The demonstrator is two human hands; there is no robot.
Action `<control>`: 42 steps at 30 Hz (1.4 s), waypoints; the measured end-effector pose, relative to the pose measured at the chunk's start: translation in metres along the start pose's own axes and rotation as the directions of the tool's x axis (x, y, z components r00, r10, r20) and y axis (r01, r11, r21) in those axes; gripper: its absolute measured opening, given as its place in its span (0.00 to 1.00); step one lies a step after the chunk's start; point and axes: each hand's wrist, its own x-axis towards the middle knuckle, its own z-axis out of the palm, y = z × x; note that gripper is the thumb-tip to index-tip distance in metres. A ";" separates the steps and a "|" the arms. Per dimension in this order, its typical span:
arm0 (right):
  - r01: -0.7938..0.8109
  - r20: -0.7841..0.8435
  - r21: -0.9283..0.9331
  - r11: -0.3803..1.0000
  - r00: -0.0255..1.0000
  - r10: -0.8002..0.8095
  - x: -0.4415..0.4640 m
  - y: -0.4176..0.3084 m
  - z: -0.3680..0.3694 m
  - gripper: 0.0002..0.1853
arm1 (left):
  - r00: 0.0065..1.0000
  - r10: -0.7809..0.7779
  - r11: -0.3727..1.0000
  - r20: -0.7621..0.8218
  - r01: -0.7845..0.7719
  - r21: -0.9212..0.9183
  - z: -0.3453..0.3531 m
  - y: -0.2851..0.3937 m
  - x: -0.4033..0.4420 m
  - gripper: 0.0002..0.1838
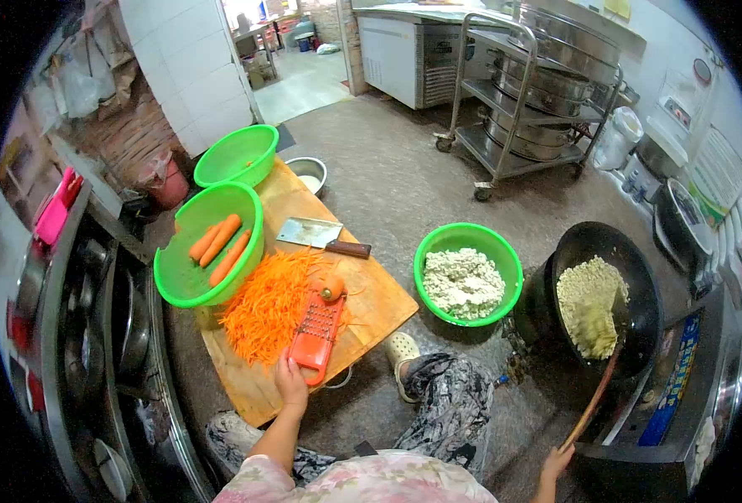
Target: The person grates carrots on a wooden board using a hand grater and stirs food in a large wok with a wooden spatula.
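Note:
My left hand (290, 381) is closed on the lower end of an orange grater (314, 335), which lies tilted on a wooden board. A carrot piece (332, 288) rests at the grater's far end. Beside it spreads a heap of shredded carrot (262, 306). My right hand (558, 462) grips the long wooden handle of a wok spatula (593, 402). The spatula's blade is in pale yellowish crumbled food (590, 293) inside a big black wok (646, 289). A cleaver (310, 232) with a dark handle lies flat on the board (379, 306).
Whole carrots (220, 239) sit in a green basin (170, 272); another green basin (237, 151) stands behind it. White crumbled food (463, 283) fills a green bowl (517, 281) on the floor between board and wok. A wheeled cart (517, 109) carries stacked metal pots; shelves (149, 377) line the left.

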 end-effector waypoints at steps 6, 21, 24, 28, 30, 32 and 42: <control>-0.439 0.385 0.643 0.628 0.894 0.231 0.062 -0.077 -0.036 0.06 | 1.000 0.008 1.000 -0.016 -0.008 0.001 -0.006 0.023 -0.003 0.17; 0.351 0.123 -0.781 0.516 0.897 -0.424 0.106 -0.316 -0.221 0.09 | 0.997 -0.011 1.000 0.074 0.009 0.029 -0.001 -0.012 0.005 0.21; 0.386 0.171 -0.809 0.443 0.876 -0.451 0.115 -0.361 -0.244 0.08 | 0.997 0.036 0.999 0.065 -0.035 -0.004 -0.001 -0.015 0.005 0.21; 0.331 0.196 -0.859 0.391 0.918 -0.346 0.111 -0.424 -0.245 0.09 | 0.997 0.031 0.999 0.077 -0.031 -0.012 -0.003 -0.003 0.004 0.21; 0.369 0.282 -0.891 0.263 0.906 -0.314 0.105 -0.435 -0.224 0.09 | 0.997 0.033 0.999 0.069 -0.033 -0.009 -0.001 0.001 0.003 0.21; 0.427 0.339 -0.890 0.158 0.854 -0.394 0.143 -0.401 -0.205 0.09 | 0.998 0.028 1.000 0.050 -0.028 -0.005 -0.001 -0.005 0.003 0.21; 0.177 0.159 -0.866 0.468 0.984 -0.078 0.132 -0.173 0.005 0.17 | 0.996 0.044 0.999 0.084 -0.042 -0.018 -0.002 -0.026 0.010 0.22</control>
